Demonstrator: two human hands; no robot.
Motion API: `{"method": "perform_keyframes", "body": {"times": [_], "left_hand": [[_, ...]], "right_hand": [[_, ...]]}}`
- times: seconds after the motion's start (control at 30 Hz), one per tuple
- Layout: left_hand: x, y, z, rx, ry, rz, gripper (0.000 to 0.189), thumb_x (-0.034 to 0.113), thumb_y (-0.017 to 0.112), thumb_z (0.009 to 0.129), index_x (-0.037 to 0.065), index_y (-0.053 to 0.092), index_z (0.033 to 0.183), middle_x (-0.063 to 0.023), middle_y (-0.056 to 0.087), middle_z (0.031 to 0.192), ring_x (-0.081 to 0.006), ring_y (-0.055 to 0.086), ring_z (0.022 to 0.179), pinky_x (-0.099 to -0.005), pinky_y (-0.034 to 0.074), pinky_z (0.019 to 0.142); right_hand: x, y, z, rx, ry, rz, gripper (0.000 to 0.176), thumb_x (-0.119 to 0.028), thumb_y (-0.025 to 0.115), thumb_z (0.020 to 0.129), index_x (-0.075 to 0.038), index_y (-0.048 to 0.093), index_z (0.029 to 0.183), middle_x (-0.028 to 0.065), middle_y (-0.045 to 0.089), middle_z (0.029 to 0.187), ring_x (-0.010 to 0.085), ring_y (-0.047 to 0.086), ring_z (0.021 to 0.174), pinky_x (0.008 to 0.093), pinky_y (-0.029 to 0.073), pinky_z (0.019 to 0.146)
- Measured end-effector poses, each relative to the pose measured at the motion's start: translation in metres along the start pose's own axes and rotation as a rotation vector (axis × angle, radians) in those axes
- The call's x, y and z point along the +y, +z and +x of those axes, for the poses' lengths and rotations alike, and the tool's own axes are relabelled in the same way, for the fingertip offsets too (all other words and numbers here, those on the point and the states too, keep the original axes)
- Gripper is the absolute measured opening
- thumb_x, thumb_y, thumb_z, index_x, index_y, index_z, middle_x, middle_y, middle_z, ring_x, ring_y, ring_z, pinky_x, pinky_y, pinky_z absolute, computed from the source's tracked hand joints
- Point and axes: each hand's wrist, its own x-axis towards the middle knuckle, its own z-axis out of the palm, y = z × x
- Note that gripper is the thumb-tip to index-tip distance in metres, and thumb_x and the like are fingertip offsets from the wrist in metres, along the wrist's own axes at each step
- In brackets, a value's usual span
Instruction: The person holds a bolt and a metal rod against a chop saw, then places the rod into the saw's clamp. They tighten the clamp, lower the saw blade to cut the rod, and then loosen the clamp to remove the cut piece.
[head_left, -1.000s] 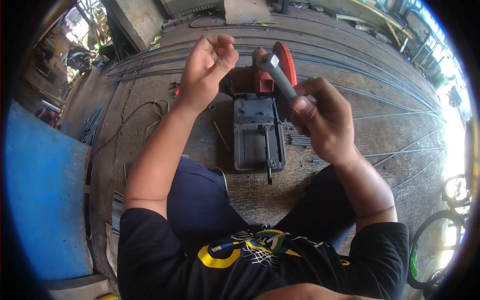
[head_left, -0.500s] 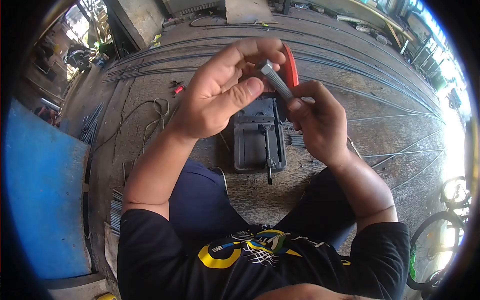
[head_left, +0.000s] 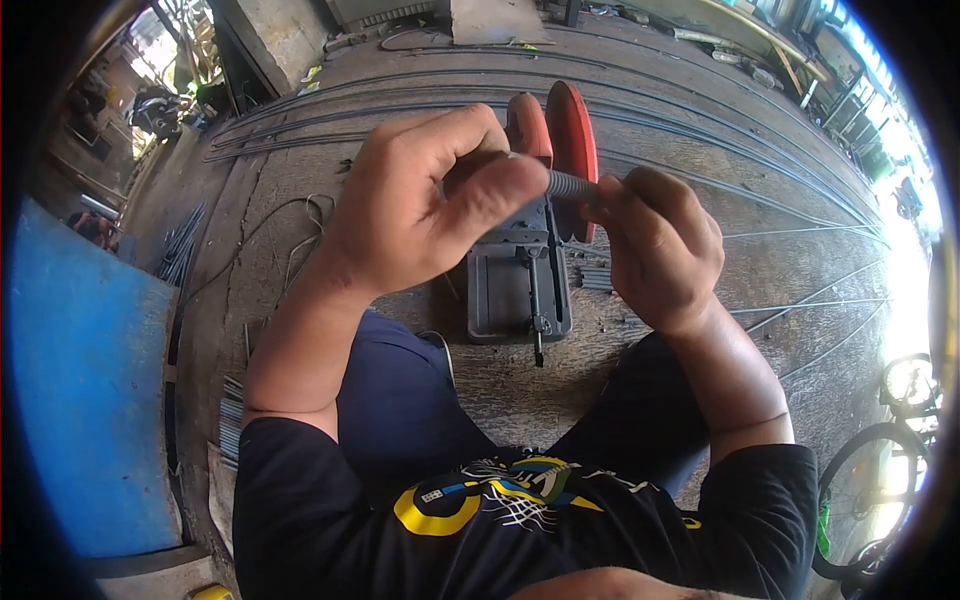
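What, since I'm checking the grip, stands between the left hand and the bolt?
Nothing visible: the left hand closes over one end of the bolt, hiding it, and the right hand holds the other. The cutting machine sits beyond them, not between.

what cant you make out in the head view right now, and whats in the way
In the head view:
- Bolt, left end: hidden by the left hand.
- Bolt, right end: hidden by the fingers of the right hand.
- Machine, upper left part: behind the left hand.
- Blue panel, far left side: cut off by the view's dark rim.
- Far right background: washed out by glare.
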Motion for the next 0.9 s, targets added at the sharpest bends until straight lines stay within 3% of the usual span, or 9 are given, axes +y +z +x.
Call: {"method": "perform_keyframes", "body": {"times": [0.1,0.3,0.4,0.47,0.7,0.77,0.9], "left_hand": [[-0.003,0.005,-0.001,0.049,-0.148,-0.002,0.032,0.031,0.060,0.092,0.002,0.053,0.080,0.0002,0.047,0.068,-0.0089,0.041,0.060,-0.0234,0.034,0.055],[-0.003,0.009,0.004,0.066,0.049,0.169,0.025,0.027,0.063,0.090,0.002,0.056,0.091,-0.0006,0.052,0.072,-0.0097,0.047,0.065,-0.0230,0.039,0.059],[-0.008,0.015,0.002,0.146,0.049,0.090,0.024,0.022,0.066,0.087,0.003,0.057,0.099,-0.0017,0.055,0.077,-0.0098,0.052,0.071,-0.0224,0.043,0.067],[-0.012,0.010,0.003,0.062,0.062,0.063,0.022,0.015,0.067,0.087,0.002,0.058,0.102,-0.0023,0.057,0.081,-0.0111,0.056,0.077,-0.0234,0.045,0.074],[-0.016,0.007,0.003,0.092,-0.001,-0.256,0.021,0.022,0.058,0.094,0.001,0.059,0.098,-0.0034,0.057,0.080,-0.0122,0.055,0.077,-0.0232,0.044,0.073],[-0.019,-0.002,0.000,-0.045,-0.188,-0.168,0.029,0.030,0.055,0.095,0.001,0.059,0.093,-0.0028,0.055,0.076,-0.0100,0.053,0.073,-0.0218,0.043,0.068],[-0.004,0.003,0.002,-0.086,-0.389,-0.029,0.031,0.032,0.057,0.094,0.001,0.058,0.090,-0.0017,0.054,0.074,-0.0081,0.051,0.071,-0.0203,0.041,0.064]], "right_hand": [[0.000,-0.002,0.001,-0.040,-0.015,-0.049,0.031,0.001,0.070,0.065,-0.005,0.064,0.095,0.0073,0.061,0.087,0.0189,0.064,0.066,0.0303,0.052,0.053],[-0.004,0.001,-0.001,-0.091,0.142,0.055,0.028,0.002,0.069,0.069,-0.004,0.061,0.095,0.0064,0.064,0.082,0.0224,0.065,0.065,0.0314,0.051,0.053],[-0.007,0.001,-0.004,-0.152,0.286,0.184,0.022,0.003,0.068,0.074,-0.003,0.060,0.094,0.0107,0.064,0.083,0.0264,0.065,0.066,0.0322,0.050,0.054],[-0.005,0.000,-0.006,-0.238,0.510,0.396,0.019,0.003,0.067,0.076,-0.003,0.059,0.093,0.0128,0.064,0.082,0.0289,0.065,0.067,0.0328,0.050,0.056],[-0.002,0.000,-0.004,-0.180,0.406,0.295,0.021,0.004,0.066,0.076,-0.003,0.060,0.095,0.0122,0.063,0.081,0.0293,0.065,0.066,0.0329,0.050,0.056],[0.000,0.002,-0.004,-0.160,0.297,0.250,0.023,0.005,0.067,0.074,-0.002,0.060,0.095,0.0102,0.063,0.081,0.0281,0.065,0.066,0.0335,0.051,0.055],[-0.005,-0.001,0.000,-0.185,0.225,0.149,0.025,0.006,0.066,0.072,-0.002,0.060,0.094,0.0090,0.062,0.082,0.0277,0.066,0.067,0.0343,0.052,0.055]]}}
